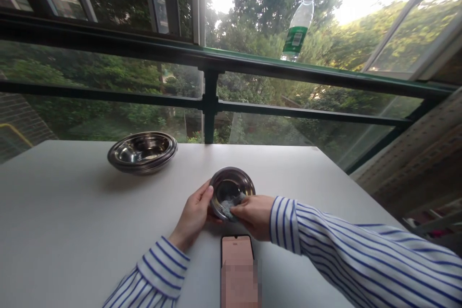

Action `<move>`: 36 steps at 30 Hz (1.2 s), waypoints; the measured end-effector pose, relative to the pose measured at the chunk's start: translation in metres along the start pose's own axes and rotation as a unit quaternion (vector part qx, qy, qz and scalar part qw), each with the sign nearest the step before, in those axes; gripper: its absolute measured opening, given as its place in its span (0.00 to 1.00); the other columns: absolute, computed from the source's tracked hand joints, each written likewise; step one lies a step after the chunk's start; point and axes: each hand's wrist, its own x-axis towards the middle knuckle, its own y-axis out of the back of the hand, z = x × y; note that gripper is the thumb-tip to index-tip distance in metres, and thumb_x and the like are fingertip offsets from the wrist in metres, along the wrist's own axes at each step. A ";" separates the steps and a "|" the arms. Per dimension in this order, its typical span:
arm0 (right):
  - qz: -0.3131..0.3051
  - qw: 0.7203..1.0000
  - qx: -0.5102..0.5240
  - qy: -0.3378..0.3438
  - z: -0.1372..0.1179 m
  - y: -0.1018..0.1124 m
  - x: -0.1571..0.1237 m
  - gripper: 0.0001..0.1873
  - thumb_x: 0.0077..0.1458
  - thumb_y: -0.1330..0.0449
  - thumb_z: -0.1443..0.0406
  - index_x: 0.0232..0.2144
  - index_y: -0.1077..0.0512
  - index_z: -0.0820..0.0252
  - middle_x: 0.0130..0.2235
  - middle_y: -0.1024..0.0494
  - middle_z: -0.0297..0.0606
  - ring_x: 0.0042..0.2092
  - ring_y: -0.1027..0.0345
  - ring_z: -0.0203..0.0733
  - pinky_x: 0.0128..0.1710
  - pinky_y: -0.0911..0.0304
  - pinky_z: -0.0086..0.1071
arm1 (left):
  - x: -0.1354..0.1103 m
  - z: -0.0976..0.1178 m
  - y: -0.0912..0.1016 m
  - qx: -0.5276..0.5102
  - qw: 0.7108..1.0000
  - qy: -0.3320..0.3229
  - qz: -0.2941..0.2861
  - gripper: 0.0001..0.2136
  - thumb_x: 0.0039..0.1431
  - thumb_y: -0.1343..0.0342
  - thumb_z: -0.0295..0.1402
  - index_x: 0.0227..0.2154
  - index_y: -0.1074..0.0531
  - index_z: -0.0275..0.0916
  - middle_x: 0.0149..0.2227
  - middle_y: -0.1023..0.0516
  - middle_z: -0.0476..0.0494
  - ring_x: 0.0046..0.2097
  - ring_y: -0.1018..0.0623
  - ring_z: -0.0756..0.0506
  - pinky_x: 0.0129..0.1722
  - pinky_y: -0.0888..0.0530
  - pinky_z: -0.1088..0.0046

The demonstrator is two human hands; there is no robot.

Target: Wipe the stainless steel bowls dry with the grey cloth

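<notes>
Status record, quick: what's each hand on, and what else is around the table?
left hand: fingers grip the rim of the small bowl, which is tipped toward the person
right hand: presses a grey cloth inside that bowl
table: white; stacked bowls at far left, phone at the near edge
railing: bottle stands on it

L hand (194,216) grips rim of small bowl (231,191), tilted toward camera. R hand (253,214) presses grey cloth (231,205) inside it. Phone (238,269) flat on table (72,221), just below hands. Stacked bowls (142,152) far left, well apart. Bottle (299,26) on rail (325,73). Striped sleeves.
</notes>
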 end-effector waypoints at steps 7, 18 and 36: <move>0.131 0.980 0.143 -0.043 -0.030 0.001 0.028 0.12 0.57 0.56 0.69 0.40 0.35 0.61 0.36 0.25 0.40 0.35 0.32 0.38 0.33 0.41 0.27 | 0.002 -0.006 0.001 -0.061 0.998 -0.010 0.011 0.23 0.55 0.49 0.38 0.54 0.39 0.40 0.30 0.22 0.46 0.23 0.25 0.48 0.19 0.27 0.74; 0.086 0.991 -0.079 -0.063 0.019 0.002 0.003 0.11 0.53 0.50 0.72 0.36 0.29 0.68 0.39 0.25 0.51 0.47 0.39 0.50 0.42 0.41 0.39 | -0.001 0.000 -0.003 -0.003 1.000 0.028 0.004 0.23 0.56 0.50 0.34 0.56 0.41 0.37 0.33 0.21 0.41 0.21 0.24 0.47 0.18 0.26 0.72; 0.224 0.951 0.097 -0.188 -0.001 0.008 0.047 0.11 0.50 0.49 0.75 0.36 0.32 0.63 0.39 0.29 0.43 0.39 0.34 0.40 0.38 0.41 0.30 | -0.002 0.001 -0.004 -0.059 0.994 0.079 -0.036 0.23 0.58 0.53 0.38 0.56 0.42 0.38 0.29 0.21 0.40 0.24 0.22 0.44 0.21 0.26 0.72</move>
